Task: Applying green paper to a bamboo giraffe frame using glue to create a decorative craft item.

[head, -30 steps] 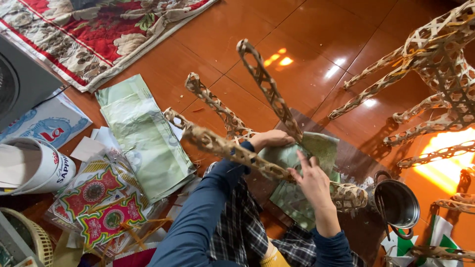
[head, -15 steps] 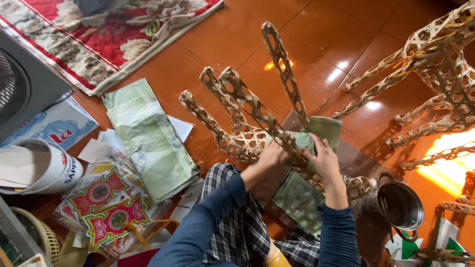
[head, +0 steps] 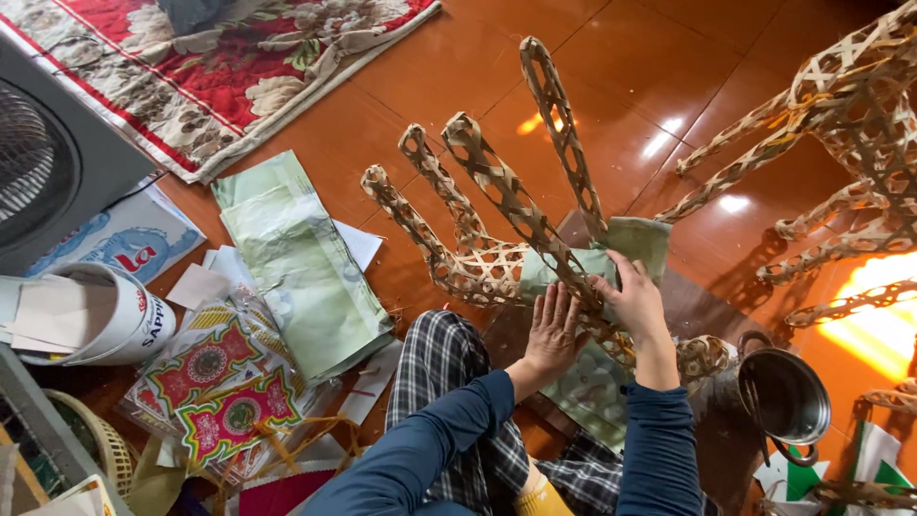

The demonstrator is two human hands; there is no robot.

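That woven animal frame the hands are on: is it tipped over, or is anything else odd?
Yes. The woven bamboo frame lies on its side, its four legs pointing away across the floor, under the left hand and right hand pressing green paper. Paper sheets lie scattered nearby.

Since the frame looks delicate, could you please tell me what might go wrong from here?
1. Both hands, the left hand and the right hand, press green paper onto the woven bamboo frame; hard pressure might tear the paper or bend a strip.
2. The frame's long legs stick up unsupported, so it could tip or twist.
3. The metal pot sits close by the right elbow and could be knocked.
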